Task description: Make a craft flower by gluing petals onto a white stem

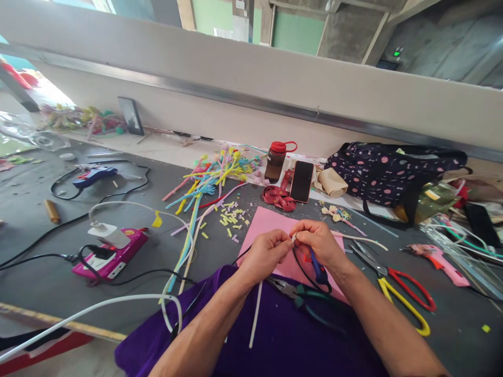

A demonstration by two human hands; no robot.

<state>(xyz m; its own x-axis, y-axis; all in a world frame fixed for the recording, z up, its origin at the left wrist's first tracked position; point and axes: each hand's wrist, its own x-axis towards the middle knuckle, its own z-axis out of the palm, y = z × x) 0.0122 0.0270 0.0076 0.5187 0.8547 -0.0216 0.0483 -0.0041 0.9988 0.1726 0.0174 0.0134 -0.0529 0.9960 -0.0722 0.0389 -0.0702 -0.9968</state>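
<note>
Above a pink sheet (261, 226), my left hand (271, 251) and my right hand (318, 243) meet fingertip to fingertip. Both pinch at a small pale piece (294, 237), mostly hidden by the fingers. A cream chenille stem (363, 239) sticks out to the right from behind my right hand and seems to be held in it. Under that hand lies a blue glue gun (319, 269), partly covered, with a black cord. Below my left wrist is another pale stem (256, 317). Pliers with dark green handles (301, 299) lie close to my lap.
Red-and-yellow-handled scissors (387, 273) and a pink glue gun (440, 262) lie right. Coloured chenille stems (212, 180) and cut bits (231, 217) are left of the sheet. Behind stand a bottle (276, 162), phone (302, 180) and bag (377, 173). A magenta power strip (118, 256) trails cords.
</note>
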